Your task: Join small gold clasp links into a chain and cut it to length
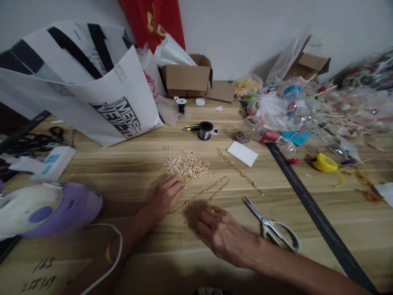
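Note:
My left hand (168,192) rests at the near edge of a pile of small gold and clear beaded pieces (186,164). Its fingers are bent and held together; whatever may be between the tips is hidden. My right hand (218,232) is closed, knuckles up, with a gold ring on one finger. A thin gold chain with beads (202,191) lies in a bend between the hands, one end running under the right fingers. To the right lies a second gold chain (241,173). Scissors (270,225) lie partly opened beside my right wrist, their handles partly behind the forearm.
A wire spool (205,131), a yellow cutter (190,127) and a white card (242,153) lie beyond the pile. A large white bag (119,106) and a purple-white appliance (67,209) with a cord flank the left. Plastic containers (282,106) and a tape measure (324,162) crowd the right.

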The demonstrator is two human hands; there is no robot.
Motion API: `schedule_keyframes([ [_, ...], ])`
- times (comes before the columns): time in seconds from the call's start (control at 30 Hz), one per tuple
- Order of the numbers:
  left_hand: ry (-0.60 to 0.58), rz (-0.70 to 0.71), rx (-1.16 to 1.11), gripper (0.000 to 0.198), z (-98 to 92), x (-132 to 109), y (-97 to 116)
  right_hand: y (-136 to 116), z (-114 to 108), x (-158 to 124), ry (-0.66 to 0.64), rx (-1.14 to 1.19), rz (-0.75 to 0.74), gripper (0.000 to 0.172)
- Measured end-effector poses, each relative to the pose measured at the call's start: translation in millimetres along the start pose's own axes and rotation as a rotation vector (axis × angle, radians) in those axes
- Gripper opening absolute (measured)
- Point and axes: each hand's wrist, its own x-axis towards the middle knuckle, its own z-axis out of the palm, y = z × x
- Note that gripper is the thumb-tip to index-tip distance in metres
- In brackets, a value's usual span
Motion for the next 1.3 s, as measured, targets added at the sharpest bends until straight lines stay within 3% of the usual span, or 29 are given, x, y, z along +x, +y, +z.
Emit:
schedule_keyframes([
  [0.17, -0.092, 0.134, -0.012, 0.018, -1.5, 6.1, 6.0, -9.2, 13.7, 5.5, -0.04, 0.06, -0.114, 0.01],
  [0.47, -0.239, 0.195, 0.064, 0.021, -4.2, 10.1, 3.9, -13.0, 27.5, 0.4, -0.001, 0.159, -0.157, 0.015],
  [0.77, -0.168, 0.159, 0.073, 0.023, 1.8, 10.8, 8.0, -10.2, 32.0, -0.9, 0.039, 0.159, -0.189, 0.014],
  [0.87, -0.029, 0.021, -0.131, 0.019, 2.5, 10.6, 8.2, -10.5, 30.0, -1.6, 0.057, 0.153, -0.175, 0.011],
  [1.0, 0.155, -0.4, -0.595, 0.01, -1.5, 11.0, 8.7, -9.9, 15.7, 0.7, 0.133, 0.189, -0.061, 0.019],
  [1.13, 0.16, -0.732, -1.056, 0.014, -8.3, 11.8, 15.3, -5.9, -4.3, 7.4, 0.197, 0.382, 0.097, 0.016],
  [1.3, 0.113, -0.86, -1.468, 0.022, -13.1, 12.0, 32.4, 4.1, -11.9, 21.9, 0.391, 0.667, 0.25, 0.005],
])
